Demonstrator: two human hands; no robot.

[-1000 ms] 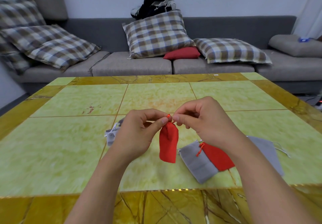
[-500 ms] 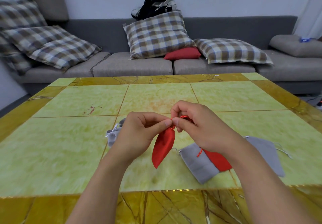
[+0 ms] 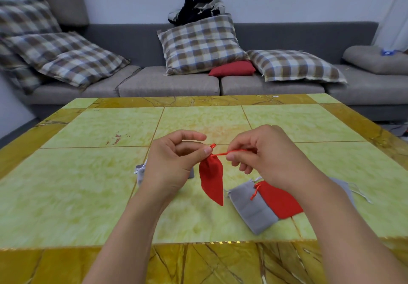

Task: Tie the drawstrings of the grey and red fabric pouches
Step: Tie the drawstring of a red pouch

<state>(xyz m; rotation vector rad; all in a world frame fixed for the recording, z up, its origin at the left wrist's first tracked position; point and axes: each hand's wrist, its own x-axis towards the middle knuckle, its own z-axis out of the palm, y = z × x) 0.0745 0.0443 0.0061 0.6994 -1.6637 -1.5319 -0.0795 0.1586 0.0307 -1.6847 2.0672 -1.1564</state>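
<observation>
A: Hanging above the table [image 3: 88, 195], the red pouch [image 3: 211, 182] is pinched at its neck by the left hand [image 3: 174, 162]; its cord [image 3: 229, 152] is pinched by the right hand [image 3: 262, 153].

B: Light, limp cloth is judged; the thin cord is best taken near the neck. Grey pouches [image 3: 251, 208] and another red one lie beneath, apart.

We see the left hand [image 3: 174, 162] pinching the gathered neck of a small red fabric pouch [image 3: 212, 181] while the right hand [image 3: 262, 151] pinches its thin red drawstring [image 3: 229, 152], above the yellow-green tiled table [image 3: 88, 184].
</observation>
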